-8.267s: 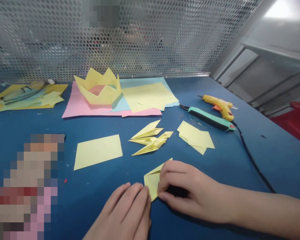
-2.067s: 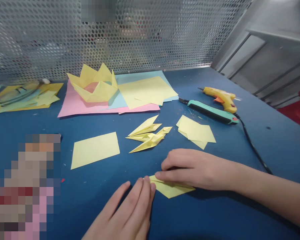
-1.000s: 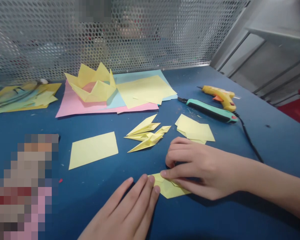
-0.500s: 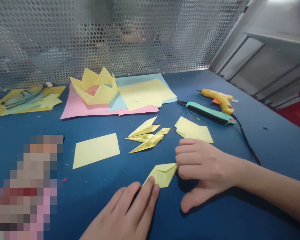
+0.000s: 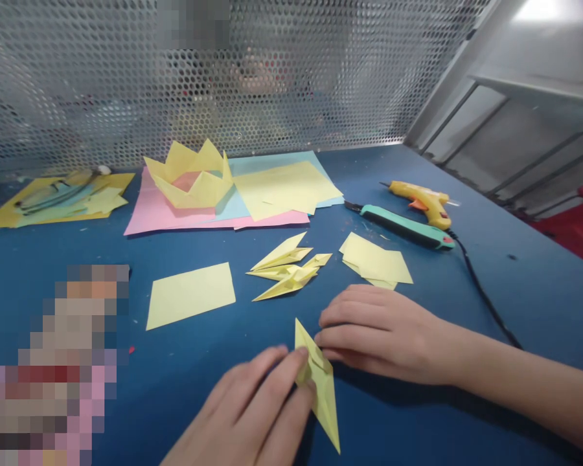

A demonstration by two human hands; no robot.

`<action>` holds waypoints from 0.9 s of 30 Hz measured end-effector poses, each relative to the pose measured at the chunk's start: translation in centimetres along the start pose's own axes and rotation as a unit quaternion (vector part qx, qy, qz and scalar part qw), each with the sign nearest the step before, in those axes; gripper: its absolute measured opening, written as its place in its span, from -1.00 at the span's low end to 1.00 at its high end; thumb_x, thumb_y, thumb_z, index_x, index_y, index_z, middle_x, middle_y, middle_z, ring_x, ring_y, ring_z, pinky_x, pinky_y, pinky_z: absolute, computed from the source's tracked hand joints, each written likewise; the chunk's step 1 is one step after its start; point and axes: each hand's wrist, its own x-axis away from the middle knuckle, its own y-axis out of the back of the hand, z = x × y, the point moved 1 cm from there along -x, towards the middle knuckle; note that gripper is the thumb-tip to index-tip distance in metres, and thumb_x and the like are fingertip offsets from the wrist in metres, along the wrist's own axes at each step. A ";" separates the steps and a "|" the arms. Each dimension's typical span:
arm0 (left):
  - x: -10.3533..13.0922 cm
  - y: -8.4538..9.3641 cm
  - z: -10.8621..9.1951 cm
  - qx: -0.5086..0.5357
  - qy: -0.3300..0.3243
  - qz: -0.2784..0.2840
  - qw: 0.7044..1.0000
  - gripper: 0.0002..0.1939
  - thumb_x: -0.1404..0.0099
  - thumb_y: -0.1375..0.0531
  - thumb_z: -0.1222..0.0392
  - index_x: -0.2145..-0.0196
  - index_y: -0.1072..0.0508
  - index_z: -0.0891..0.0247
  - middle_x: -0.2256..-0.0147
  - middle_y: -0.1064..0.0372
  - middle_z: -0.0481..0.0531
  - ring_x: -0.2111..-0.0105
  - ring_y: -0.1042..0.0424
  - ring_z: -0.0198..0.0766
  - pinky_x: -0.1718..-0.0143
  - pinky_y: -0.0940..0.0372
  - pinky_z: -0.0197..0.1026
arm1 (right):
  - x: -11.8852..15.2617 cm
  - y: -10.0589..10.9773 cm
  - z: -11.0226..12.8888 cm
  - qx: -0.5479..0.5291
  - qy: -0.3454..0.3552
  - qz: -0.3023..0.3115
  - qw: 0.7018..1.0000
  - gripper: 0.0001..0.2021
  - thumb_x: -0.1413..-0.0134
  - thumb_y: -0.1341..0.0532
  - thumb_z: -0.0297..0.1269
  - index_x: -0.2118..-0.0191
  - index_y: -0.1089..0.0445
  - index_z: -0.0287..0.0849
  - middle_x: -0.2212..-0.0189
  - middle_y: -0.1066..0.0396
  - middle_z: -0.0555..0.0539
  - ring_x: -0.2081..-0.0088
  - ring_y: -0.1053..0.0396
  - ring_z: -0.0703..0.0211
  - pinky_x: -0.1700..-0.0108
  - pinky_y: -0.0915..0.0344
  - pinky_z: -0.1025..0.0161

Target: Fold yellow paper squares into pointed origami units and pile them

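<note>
A folded yellow paper point(image 5: 324, 388), long and pointed at both ends, stands between my two hands on the blue table. My left hand point(image 5: 257, 404) has its fingertips closed on the paper's left side. From the right, my right hand point(image 5: 379, 333) touches the upper right edge, its fingers bent together and its thumb hidden. Beyond them lie several folded, pointed yellow pieces point(image 5: 289, 272). A flat yellow rectangle point(image 5: 192, 296) is to their left, and a small stack of yellow paper point(image 5: 376, 259) to their right.
A yellow paper crown shape point(image 5: 194, 188) sits on pink and blue sheets at the back. A green-handled tool point(image 5: 403, 226) and a yellow glue gun point(image 5: 425, 200) lie back right, with a black cord. Perforated metal point(image 5: 272, 84) borders the table's back. Wires on papers point(image 5: 58, 197) are far left.
The folded paper has turned from lying slanted to pointing away from me, and its long lower tip now shows. My right hand has moved left and its thumb has tucked under.
</note>
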 end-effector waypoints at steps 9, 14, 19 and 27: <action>-0.4 -1.9 1.0 -0.014 0.000 0.006 1.000 -0.58 -0.35 0.11 0.30 -0.06 -0.35 0.15 -0.27 -0.15 -0.13 -0.30 -0.01 -0.33 -0.21 -0.03 -0.18 | 0.0 -1.6 2.2 -0.076 -0.081 0.033 0.993 -0.54 -0.16 -0.18 0.17 0.29 -0.35 -0.21 0.26 -0.47 -0.14 0.23 -0.38 0.09 0.16 -0.22 0.13; -1.1 -0.5 1.5 -0.027 -0.027 0.021 0.999 -0.56 -0.37 0.12 0.21 -0.14 -0.29 0.12 -0.23 -0.22 -0.16 -0.25 -0.12 -0.30 -0.17 -0.08 -0.18 | 0.2 -1.7 2.6 -0.101 -0.121 0.047 0.986 -0.60 0.15 -0.40 -0.11 0.22 -0.31 -0.18 0.12 -0.45 -0.13 0.11 -0.36 0.03 0.07 -0.20 0.10; -1.1 -0.6 1.6 -0.031 -0.014 0.010 0.999 -0.56 -0.40 0.13 0.16 -0.17 -0.28 0.10 -0.17 -0.29 -0.13 -0.18 -0.20 -0.25 -0.26 0.12 -0.16 | -0.1 -0.4 2.4 -0.106 -0.110 0.067 0.986 -0.78 0.08 -0.25 -0.45 0.23 -0.32 -0.18 0.13 -0.45 -0.09 0.10 -0.37 0.15 0.01 -0.20 0.17; -0.8 -0.6 0.9 -0.018 0.021 -0.007 1.000 -0.60 -0.45 0.15 0.20 -0.06 -0.38 0.16 0.10 -0.43 -0.04 0.06 -0.34 -0.26 -0.03 -0.16 -0.23 | 0.2 0.4 -0.2 -0.068 0.008 0.098 0.993 -0.76 -0.17 -0.07 -0.59 0.14 -0.39 -0.20 0.05 -0.49 -0.11 -0.01 -0.39 0.21 -0.09 -0.20 0.22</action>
